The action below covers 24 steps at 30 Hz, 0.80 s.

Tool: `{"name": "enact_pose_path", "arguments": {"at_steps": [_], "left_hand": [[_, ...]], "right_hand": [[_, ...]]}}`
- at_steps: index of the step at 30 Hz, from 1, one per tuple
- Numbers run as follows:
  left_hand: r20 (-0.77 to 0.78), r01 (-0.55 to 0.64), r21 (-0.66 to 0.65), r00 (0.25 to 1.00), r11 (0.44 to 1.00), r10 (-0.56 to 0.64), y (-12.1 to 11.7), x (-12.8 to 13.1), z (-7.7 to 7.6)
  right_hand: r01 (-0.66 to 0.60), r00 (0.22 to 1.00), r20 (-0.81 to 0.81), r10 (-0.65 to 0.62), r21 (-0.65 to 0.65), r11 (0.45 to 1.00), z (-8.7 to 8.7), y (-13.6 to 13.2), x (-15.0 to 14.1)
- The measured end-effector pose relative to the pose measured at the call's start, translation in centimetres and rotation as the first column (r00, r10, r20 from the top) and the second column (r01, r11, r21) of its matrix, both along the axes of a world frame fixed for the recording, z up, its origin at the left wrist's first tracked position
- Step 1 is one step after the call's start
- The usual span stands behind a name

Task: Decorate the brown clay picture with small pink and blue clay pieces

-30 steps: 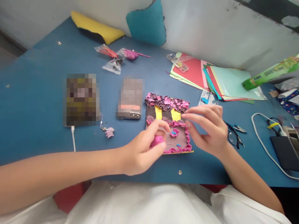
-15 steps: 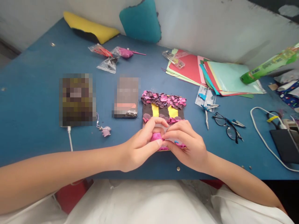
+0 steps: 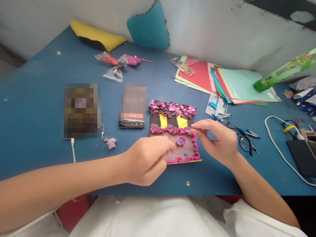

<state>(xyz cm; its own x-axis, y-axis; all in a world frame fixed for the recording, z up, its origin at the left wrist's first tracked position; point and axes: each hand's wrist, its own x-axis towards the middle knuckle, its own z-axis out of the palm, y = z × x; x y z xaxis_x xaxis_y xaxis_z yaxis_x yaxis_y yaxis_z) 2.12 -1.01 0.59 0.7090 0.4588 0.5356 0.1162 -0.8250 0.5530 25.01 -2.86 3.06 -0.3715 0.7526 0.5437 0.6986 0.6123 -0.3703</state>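
A clay-covered panel [image 3: 158, 144] lies on the desk between my hands. Ruffled magenta clay edges its mauve lower part, which carries a small pink flower with blue bits [image 3: 181, 141]. Across its upper part run dark and yellow strips below a band of pink and purple clay petals [image 3: 172, 108]. My left hand [image 3: 148, 159] is closed over the panel's lower left; the pink clay lump seen in it earlier is now hidden by the fingers. At the panel's right edge, my right hand [image 3: 217, 138] pinches thumb and forefinger together; anything between them is too small to make out.
A tablet [image 3: 81, 110] with a charging cable and a phone [image 3: 133, 105] lie left of the panel. Bagged clay [image 3: 132, 60] is behind them. Coloured paper [image 3: 247, 85], a compass [image 3: 222, 116], eyeglasses [image 3: 244, 141] and a black power bank [image 3: 300, 158] are on the right.
My hands have parted: the right moved right and up to the panel's edge, while the left closed over the pink clay lump. The pink flower is now uncovered.
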Motion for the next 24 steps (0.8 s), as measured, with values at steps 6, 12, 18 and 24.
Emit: {"name": "enact_pose_path", "arguments": {"at_steps": [6,12,18,24], "left_hand": [[-0.169,0.083,0.514,0.986,0.854,0.006,-0.2,0.2,-0.4],[-0.162,0.073,0.509,0.987,0.858,0.013,-0.2,0.1,-0.2],[-0.167,0.083,0.511,0.986,0.856,0.004,-0.3,0.1,-0.4],[-0.168,0.082,0.508,0.986,0.858,0.005,-0.3,0.1,-0.3]], "right_hand": [[0.058,0.998,-0.002,-0.057,0.075,0.996,-1.1,0.5,0.3],[-0.020,1.000,-0.001,0.020,0.034,0.999,-1.0,0.2,0.2],[-0.037,0.999,0.012,0.037,0.004,0.999,-0.1,-0.1,0.0],[-0.054,0.994,-0.105,0.044,-0.100,0.993,-1.0,0.3,0.4]]}}
